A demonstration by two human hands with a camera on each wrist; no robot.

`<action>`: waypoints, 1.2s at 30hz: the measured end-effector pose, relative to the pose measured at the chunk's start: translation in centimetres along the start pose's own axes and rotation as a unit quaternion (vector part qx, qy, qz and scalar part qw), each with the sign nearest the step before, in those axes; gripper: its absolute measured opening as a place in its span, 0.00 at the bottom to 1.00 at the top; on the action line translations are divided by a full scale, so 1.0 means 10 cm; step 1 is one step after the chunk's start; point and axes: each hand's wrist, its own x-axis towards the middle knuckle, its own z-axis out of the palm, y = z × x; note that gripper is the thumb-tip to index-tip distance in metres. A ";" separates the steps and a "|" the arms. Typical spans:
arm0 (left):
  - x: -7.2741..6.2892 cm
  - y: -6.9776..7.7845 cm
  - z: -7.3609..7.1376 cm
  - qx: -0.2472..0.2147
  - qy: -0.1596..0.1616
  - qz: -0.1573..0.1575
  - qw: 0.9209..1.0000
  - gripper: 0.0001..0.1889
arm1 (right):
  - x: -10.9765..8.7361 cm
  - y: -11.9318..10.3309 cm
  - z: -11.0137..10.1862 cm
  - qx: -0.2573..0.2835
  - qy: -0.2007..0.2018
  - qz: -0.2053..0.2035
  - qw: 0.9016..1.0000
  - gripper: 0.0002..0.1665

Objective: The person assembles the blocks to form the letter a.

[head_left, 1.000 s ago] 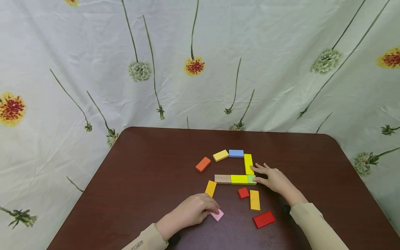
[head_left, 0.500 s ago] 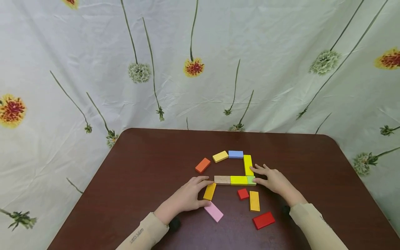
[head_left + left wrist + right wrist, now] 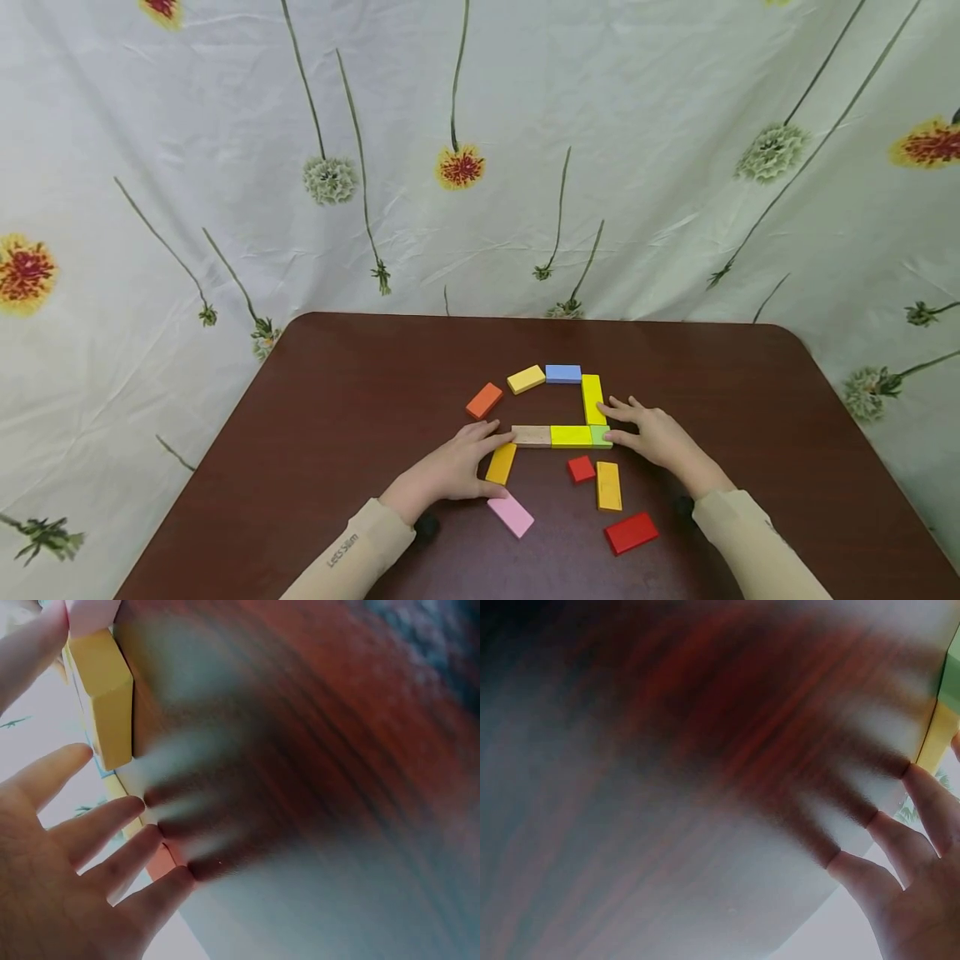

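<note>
In the head view my left hand [image 3: 442, 471] lies spread beside an amber block [image 3: 502, 463]. Its thumb touches the pink block [image 3: 513, 517], and the index fingertip is by the left end of the bare-wood block [image 3: 532, 436]. The left wrist view has the thumb at the pink block and straight fingers with tips on the table. My right hand [image 3: 660, 437] has extended fingers touching the upright yellow block [image 3: 591, 397] and the light green block [image 3: 601, 436]. Between the wood and green blocks lies another yellow block [image 3: 572, 436].
A blue block [image 3: 563, 374], a pale yellow block [image 3: 526, 379] and an orange block [image 3: 484, 401] curve round behind. Nearer lie a small red block [image 3: 581, 468], a second amber block [image 3: 609, 486] and a larger red block [image 3: 632, 533]. A flowered cloth hangs behind the brown table [image 3: 375, 358].
My left hand has let go of the pink block and spread its fingers to the amber block's left side. That amber block now slants slightly differently. The right hand stays in place.
</note>
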 end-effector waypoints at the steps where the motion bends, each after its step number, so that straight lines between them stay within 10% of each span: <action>1: 0.00 0.00 0.00 -0.001 -0.003 -0.001 1.000 0.43 | 0.00 0.00 0.00 -0.001 0.000 0.000 1.000 0.37; 36: -0.04 -0.01 0.00 -0.022 -0.031 -0.007 0.999 0.43 | -0.06 0.00 0.04 0.030 0.028 0.002 0.999 0.35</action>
